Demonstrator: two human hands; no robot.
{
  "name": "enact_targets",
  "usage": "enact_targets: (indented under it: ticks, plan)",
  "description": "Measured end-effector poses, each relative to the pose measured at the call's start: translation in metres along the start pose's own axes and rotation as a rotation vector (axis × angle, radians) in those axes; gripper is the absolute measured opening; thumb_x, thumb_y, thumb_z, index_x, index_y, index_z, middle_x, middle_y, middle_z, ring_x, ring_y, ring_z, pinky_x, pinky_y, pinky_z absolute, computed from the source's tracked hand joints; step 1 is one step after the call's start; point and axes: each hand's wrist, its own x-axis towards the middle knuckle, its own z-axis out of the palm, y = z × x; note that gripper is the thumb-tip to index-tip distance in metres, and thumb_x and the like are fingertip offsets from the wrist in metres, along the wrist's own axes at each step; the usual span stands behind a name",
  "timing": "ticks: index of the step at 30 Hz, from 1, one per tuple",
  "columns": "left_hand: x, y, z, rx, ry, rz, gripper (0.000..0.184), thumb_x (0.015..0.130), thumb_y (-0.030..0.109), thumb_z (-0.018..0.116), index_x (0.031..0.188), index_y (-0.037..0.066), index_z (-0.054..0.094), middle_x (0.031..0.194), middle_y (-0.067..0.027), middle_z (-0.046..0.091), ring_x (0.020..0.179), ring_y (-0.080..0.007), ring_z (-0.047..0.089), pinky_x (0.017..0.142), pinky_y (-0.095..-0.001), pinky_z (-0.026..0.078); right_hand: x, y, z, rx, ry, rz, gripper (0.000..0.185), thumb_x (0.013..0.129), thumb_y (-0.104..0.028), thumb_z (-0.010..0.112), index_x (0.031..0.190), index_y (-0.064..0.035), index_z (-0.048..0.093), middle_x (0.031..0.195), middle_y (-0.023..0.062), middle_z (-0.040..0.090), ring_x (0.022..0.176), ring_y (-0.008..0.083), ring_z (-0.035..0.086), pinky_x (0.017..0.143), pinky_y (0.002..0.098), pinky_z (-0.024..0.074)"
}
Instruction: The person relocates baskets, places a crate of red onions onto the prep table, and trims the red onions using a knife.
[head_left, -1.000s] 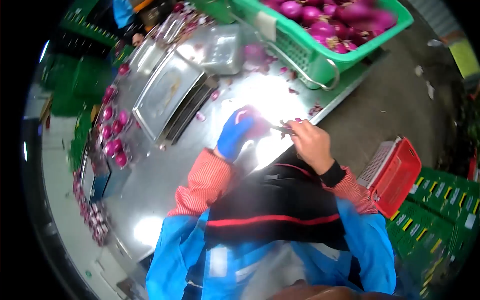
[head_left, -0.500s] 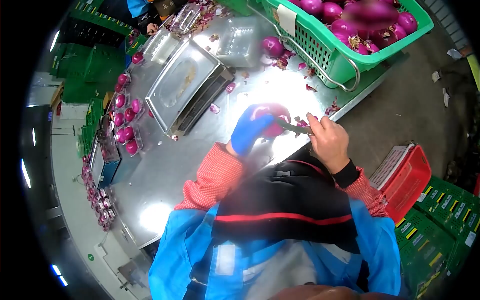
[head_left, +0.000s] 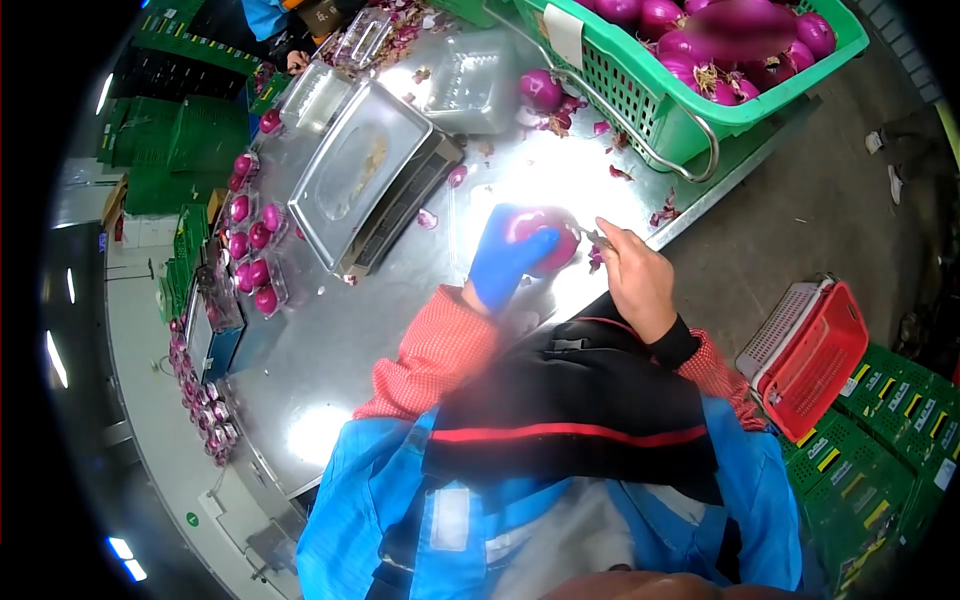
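Observation:
My left hand (head_left: pixel 500 265), in a blue glove, is wrapped round a red onion (head_left: pixel 555 238) above the metal table. My bare right hand (head_left: pixel 643 283) is closed on a small knife (head_left: pixel 598 240). The knife's short visible part points at the onion's right side; whether it touches the skin I cannot tell. Glare on the table blurs the outline of the onion. Purple skin scraps (head_left: pixel 596 258) lie just beyond the knife.
A green basket (head_left: pixel 640 110) full of red onions stands at the table's far right. Left of it are a clear plastic box (head_left: pixel 470 85), a loose onion (head_left: pixel 541 91) and a scale (head_left: pixel 360 180). Packed onions (head_left: pixel 259 236) line the left edge. A red basket (head_left: pixel 815 370) is at right.
My right hand has shifted slightly down and left, closer to the onion. The knife, earlier seen lengthwise against the onion, now shows only a short part. My left hand keeps its hold.

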Motion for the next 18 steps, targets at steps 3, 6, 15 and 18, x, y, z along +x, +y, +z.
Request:
enact_targets:
  ticks: [3, 6, 15, 18]
  plan:
    - [-0.002, 0.005, -0.001, 0.003, -0.109, -0.05, 0.041, 0.086, 0.019, 0.069, 0.117, 0.002, 0.049, 0.11, -0.0128, 0.059, 0.096, -0.0197, 0.061, 0.082, -0.0314, 0.053, 0.009, 0.014, 0.01, 0.254, -0.163, 0.327, 0.033, 0.096, -0.026, 0.049, 0.116, -0.0033, 0.061, 0.079, 0.0139, 0.063, 0.066, 0.0276, 0.058, 0.062, 0.0376, 0.0458]
    - [-0.016, -0.008, 0.013, 0.062, 0.012, -0.002, 0.047, 0.084, 0.024, 0.069, 0.122, 0.002, 0.05, 0.112, -0.0106, 0.058, 0.101, -0.0183, 0.058, 0.084, -0.0314, 0.049, 0.025, 0.029, 0.002, 0.234, -0.135, 0.4, 0.04, 0.099, -0.032, 0.042, 0.119, -0.0023, 0.06, 0.066, 0.011, 0.054, 0.06, 0.0189, 0.052, 0.059, 0.0335, 0.0429]
    - [-0.004, -0.021, -0.008, -0.175, -0.014, -0.16, 0.051, 0.087, 0.021, 0.065, 0.13, 0.006, 0.042, 0.118, -0.0117, 0.057, 0.102, -0.0242, 0.062, 0.077, -0.0331, 0.055, 0.016, -0.008, -0.005, 0.071, -0.063, -0.035, 0.028, 0.083, -0.016, 0.066, 0.109, -0.0038, 0.063, 0.081, 0.0129, 0.064, 0.067, 0.0246, 0.063, 0.06, 0.033, 0.0491]
    - [-0.009, -0.019, 0.002, -0.148, -0.005, -0.097, 0.045, 0.087, 0.024, 0.066, 0.121, 0.005, 0.043, 0.114, -0.0139, 0.057, 0.1, -0.0243, 0.06, 0.081, -0.0346, 0.052, 0.015, -0.013, -0.012, -0.026, -0.003, -0.17, 0.031, 0.075, -0.012, 0.07, 0.105, -0.0049, 0.064, 0.08, 0.0113, 0.064, 0.067, 0.0256, 0.063, 0.058, 0.0343, 0.0497]
